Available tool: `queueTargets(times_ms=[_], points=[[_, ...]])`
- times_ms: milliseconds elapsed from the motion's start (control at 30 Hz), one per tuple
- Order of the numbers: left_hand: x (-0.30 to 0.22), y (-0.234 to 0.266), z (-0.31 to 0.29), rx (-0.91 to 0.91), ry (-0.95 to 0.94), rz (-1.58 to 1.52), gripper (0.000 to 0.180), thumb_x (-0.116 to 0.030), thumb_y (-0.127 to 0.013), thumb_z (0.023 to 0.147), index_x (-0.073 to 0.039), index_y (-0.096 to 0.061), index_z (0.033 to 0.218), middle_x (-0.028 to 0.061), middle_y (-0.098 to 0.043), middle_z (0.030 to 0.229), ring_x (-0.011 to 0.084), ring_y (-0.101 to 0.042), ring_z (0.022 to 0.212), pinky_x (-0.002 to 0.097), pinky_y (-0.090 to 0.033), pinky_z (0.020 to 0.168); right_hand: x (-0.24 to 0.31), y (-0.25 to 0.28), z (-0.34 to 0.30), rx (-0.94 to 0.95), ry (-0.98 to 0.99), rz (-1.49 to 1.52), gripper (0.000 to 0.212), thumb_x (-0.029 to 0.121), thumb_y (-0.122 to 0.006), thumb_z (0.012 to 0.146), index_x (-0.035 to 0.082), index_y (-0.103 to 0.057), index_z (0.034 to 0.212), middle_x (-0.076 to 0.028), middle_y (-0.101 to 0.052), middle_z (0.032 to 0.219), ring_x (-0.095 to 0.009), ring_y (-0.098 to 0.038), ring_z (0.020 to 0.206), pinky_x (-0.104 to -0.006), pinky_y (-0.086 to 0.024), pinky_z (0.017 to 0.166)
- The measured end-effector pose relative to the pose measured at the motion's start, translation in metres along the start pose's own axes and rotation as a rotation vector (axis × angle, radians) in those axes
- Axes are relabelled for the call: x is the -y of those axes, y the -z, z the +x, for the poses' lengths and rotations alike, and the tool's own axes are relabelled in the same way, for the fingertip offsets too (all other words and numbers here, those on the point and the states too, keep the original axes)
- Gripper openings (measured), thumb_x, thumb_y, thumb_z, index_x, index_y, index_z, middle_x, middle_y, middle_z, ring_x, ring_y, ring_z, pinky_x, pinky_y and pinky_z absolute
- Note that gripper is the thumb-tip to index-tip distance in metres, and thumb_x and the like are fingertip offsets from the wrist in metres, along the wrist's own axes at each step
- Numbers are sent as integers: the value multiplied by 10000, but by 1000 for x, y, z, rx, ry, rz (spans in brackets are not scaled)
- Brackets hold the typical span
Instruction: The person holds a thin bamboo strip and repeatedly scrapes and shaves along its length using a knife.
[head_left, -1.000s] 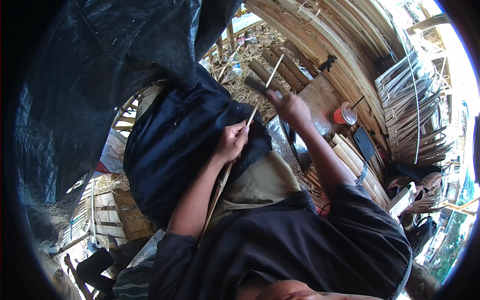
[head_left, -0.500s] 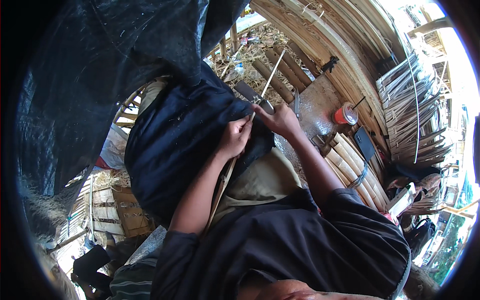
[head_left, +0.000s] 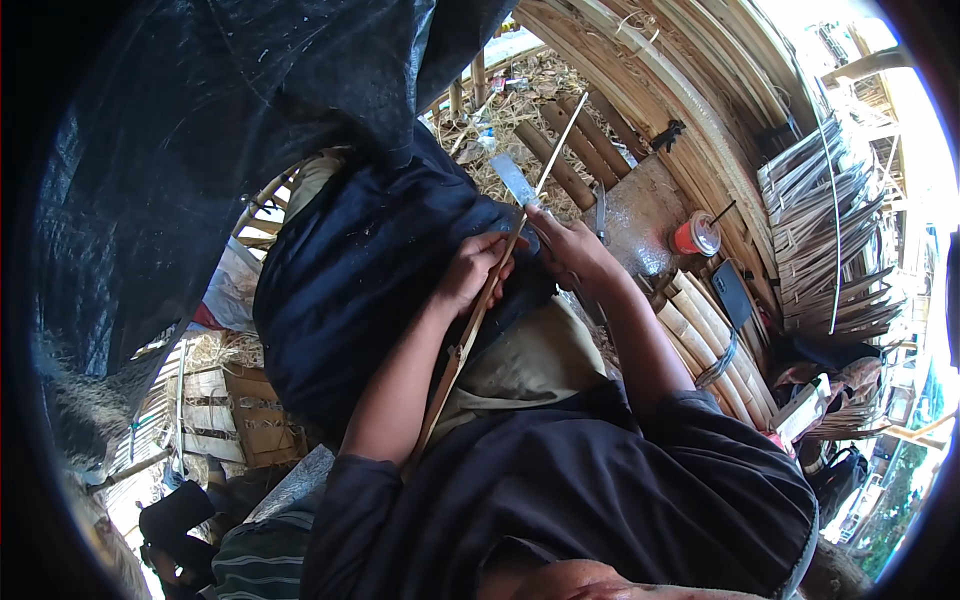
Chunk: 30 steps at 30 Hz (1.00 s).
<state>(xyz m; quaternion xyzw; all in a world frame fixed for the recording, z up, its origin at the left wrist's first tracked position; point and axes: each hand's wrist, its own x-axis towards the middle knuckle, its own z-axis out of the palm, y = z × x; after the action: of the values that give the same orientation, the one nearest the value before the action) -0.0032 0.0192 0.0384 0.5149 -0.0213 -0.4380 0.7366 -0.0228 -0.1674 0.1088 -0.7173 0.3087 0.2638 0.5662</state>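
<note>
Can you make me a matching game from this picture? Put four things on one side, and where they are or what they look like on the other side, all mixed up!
Things:
1. Thin strip
2. Flat blade
3. Cup
4. Phone

Clues:
A. Dark, beside the bamboo bundle
B. In the right hand's grip
C. Red, with a dark straw sticking out
D. Long and pale, in the left hand's grip

Right pairs: 1-D, 2-B, 3-C, 4-A

Cup [head_left: 690, 239] and phone [head_left: 733, 293] right of the right hand [head_left: 577, 252].
</note>
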Motion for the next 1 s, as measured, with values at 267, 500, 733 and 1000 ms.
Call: queueTargets(times_ms=[267, 500, 733, 1000], points=[[4, 1, 10, 28, -34, -154, 251, -316, -440, 1011, -85, -510, 940, 0, -489, 658, 85, -438, 436, 226, -365, 355, 16, -3, -35, 163, -40, 70, 649, 663, -551, 910, 95, -465, 610, 9, -353, 485, -109, -341, 386, -279, -254, 374], [-4, 1, 4, 70, 4, -232, 153, -199, -439, 974, -71, -480, 902, 35, -487, 702, 96, -448, 495, 230, -355, 362, 36, -7, -69, 369, -62, 169, 668, 652, -486, 946, 81, -461, 599, 17, -335, 468, -86, -300, 370, -256, -227, 358], [13, 10, 16, 95, 8, -248, 199, -315, -424, 1044, -126, -476, 1011, -25, -458, 792, 81, -460, 593, 221, -389, 408, 39, 3, -88, 652, -18, 421, 675, 680, -505, 925, 90, -476, 599, 10, -339, 450, -99, -332, 348, -261, -273, 347], [2, 8, 9, 146, 11, -291, 256, -356, -467, 1031, -107, -524, 1046, -20, -466, 710, 68, -459, 542, 219, -392, 403, 35, -12, -41, 63, 118, 150, 662, 653, -582, 896, 31, -572, 670, -37, -495, 544, -134, -459, 380, -295, -371, 367]])
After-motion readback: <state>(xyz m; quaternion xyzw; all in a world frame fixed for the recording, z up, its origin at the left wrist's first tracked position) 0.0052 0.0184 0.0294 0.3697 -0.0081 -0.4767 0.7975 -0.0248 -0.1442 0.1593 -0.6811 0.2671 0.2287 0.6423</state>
